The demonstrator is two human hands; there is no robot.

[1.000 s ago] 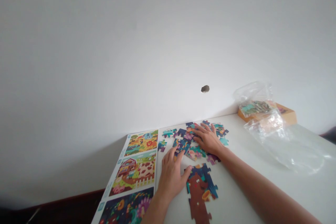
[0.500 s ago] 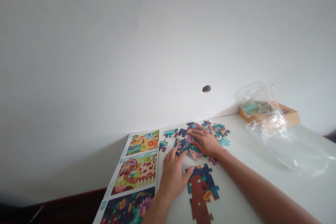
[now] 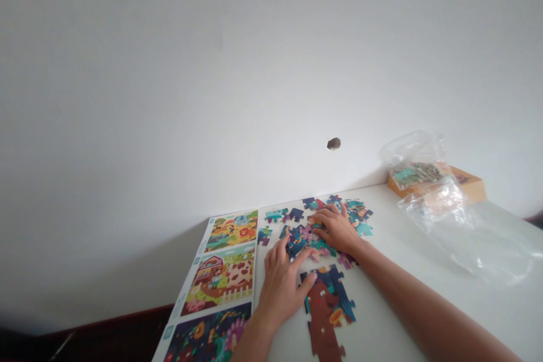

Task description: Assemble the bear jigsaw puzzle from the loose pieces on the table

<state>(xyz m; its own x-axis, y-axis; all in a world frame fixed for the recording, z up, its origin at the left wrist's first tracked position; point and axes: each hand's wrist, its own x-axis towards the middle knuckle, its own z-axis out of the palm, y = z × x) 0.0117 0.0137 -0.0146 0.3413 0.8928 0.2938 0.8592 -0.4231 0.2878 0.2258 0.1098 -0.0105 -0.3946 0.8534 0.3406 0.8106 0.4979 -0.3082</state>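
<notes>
Loose colourful puzzle pieces lie scattered on a white table near the wall. My left hand lies flat with fingers spread, its fingertips on a dark blue piece. My right hand rests palm down over the pile, fingers stretched towards a pink and purple piece. A joined section showing a brown bear sits just right of my left thumb.
A long reference sheet with three pictures lies at the table's left edge. Clear plastic bags and an orange box sit at the right. A small dark hole marks the white wall.
My left hand slid slightly forward onto the dark blue piece. My right hand drew back a little over the pile, shifting pieces towards me.
</notes>
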